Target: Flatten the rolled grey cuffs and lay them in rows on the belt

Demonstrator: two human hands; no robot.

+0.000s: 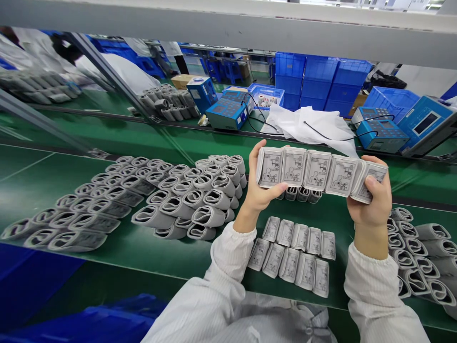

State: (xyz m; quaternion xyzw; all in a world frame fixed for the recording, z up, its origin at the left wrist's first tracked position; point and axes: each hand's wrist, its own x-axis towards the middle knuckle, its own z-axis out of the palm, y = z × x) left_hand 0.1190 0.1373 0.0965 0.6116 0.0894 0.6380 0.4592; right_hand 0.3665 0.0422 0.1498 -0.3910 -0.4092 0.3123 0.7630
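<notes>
A row of several rolled grey cuffs [316,171], like blood pressure cuffs with printed drawings of an arm and a figure, is held up above the green bench. My left hand [260,190] is closed on the row's left end, thumb along the lower front edge. Gripping the right end is my right hand [373,200], its thumb across the last cuff's face. Below the hands, two rows of printed cuffs [289,262] lie face up on the bench. Behind the held row, more cuffs [303,194] are partly hidden.
Stacks of rolled cuffs stand at centre left [193,200], far left [89,209] and right [421,252]. Beyond the green ledge are blue test devices [228,112] with cables, white sheets [310,124] and blue crates [321,78]. A grey beam [228,28] crosses overhead.
</notes>
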